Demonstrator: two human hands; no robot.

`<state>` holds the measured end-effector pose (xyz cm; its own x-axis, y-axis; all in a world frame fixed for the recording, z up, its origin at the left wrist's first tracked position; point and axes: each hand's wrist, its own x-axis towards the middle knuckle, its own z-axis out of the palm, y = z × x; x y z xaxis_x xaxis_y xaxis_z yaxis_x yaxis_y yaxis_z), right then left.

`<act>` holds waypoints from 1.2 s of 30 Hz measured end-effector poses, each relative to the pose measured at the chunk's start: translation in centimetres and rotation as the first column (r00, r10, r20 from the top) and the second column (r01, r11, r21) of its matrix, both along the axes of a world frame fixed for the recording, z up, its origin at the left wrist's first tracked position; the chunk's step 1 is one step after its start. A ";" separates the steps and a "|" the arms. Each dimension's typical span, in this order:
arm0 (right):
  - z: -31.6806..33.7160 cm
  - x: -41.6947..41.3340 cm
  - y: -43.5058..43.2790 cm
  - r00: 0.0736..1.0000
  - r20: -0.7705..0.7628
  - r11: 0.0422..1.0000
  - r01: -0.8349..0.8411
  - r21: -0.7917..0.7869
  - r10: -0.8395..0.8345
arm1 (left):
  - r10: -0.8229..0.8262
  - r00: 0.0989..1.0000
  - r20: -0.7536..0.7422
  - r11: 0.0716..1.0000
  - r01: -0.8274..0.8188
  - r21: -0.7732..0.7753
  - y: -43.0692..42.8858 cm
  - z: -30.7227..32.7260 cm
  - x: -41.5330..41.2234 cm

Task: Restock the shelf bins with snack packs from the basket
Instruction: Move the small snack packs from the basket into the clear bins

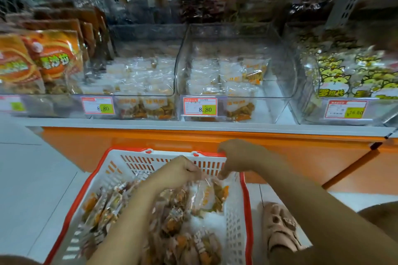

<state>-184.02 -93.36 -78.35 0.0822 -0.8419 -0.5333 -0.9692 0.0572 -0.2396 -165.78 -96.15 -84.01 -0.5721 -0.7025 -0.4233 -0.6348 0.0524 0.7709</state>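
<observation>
Snack packs (172, 221) lie heaped in the basket (234, 221) on the floor, and the left hand (181, 171) and right hand (234, 157) both pinch the top edge of one clear pack (206, 196). Held by slippery film alone, it may slip free before reaching the shelf bins (280, 71) above.

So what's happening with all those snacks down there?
A person is reaching into a white and red basket full of snacks on the floor, in front of a shop shelf. The left hand and the right hand both seem to pinch the top of one clear snack pack, which has not left the basket yet. Above, a clear bin holds a few of the same packs and has room for more.
</observation>
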 end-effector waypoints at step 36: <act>14.9 -10.9 -8.9 0.904 -0.068 0.617 0.230 -0.753 -0.421 | -0.024 0.997 0.068 0.782 0.062 -0.621 -11.6 13.1 -14.4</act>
